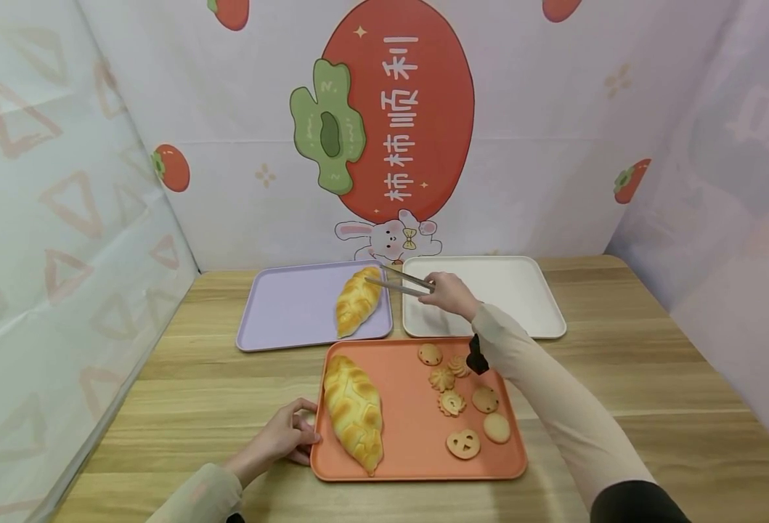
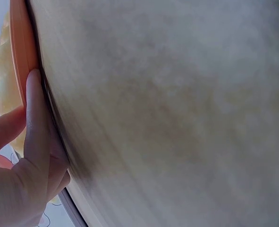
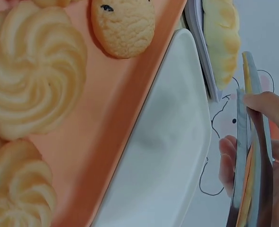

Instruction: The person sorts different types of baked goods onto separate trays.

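My right hand (image 1: 452, 294) grips metal tongs (image 1: 405, 290) over the gap between the two back trays. One arm of the tongs overlaps the upper end of a braided bread loaf (image 1: 356, 303); the other reaches just beyond it. That loaf lies on the right side of the purple tray (image 1: 286, 305). At the left edge of the orange tray (image 1: 417, 465), my left hand (image 1: 286, 434) pinches the rim, thumb and index finger on it in the left wrist view. A second braided loaf (image 1: 354, 414) lies along the orange tray's left side.
Several cookies, among them a pretzel-shaped cookie (image 1: 464, 444) and a swirl cookie (image 3: 33, 71), lie on the orange tray's right half. A white tray (image 1: 495, 290) stands behind, right of the purple one. A printed cloth backdrop (image 1: 528, 167) rises behind the wooden table (image 1: 194, 392).
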{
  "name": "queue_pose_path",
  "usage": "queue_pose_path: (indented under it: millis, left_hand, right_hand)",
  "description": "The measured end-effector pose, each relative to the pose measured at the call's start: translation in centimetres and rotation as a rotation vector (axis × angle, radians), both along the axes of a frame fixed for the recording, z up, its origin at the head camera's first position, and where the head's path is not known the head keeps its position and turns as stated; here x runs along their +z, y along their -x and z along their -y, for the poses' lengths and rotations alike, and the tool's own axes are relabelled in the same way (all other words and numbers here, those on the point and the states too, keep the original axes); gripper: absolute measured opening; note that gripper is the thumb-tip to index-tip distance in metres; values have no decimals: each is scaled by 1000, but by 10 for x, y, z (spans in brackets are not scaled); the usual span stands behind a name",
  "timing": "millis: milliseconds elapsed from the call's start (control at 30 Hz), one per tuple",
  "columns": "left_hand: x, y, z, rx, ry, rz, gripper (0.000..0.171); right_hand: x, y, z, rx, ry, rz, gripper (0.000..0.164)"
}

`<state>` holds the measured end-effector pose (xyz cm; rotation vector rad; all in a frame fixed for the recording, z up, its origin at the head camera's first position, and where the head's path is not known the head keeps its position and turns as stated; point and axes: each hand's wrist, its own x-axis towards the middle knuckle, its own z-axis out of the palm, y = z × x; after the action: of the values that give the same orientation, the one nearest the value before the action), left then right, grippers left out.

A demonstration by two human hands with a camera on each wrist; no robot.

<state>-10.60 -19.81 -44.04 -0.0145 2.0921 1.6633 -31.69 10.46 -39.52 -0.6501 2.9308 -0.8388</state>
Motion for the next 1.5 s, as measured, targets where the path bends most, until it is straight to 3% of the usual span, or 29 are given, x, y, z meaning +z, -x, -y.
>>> queue_pose_path:
  millis: [633, 1100, 1500]
  left_hand:
    - [-1, 1, 0, -2, 14, -3, 46]
    - [0, 1, 0, -11, 4, -2, 46]
    - [-2, 1, 1, -8, 6, 0, 47]
  right_hand:
    - [10, -20, -9, 97, 30, -45, 36]
    - [19, -48, -13, 186, 58, -30, 37]
    - [25, -79, -23, 264, 3, -10, 41]
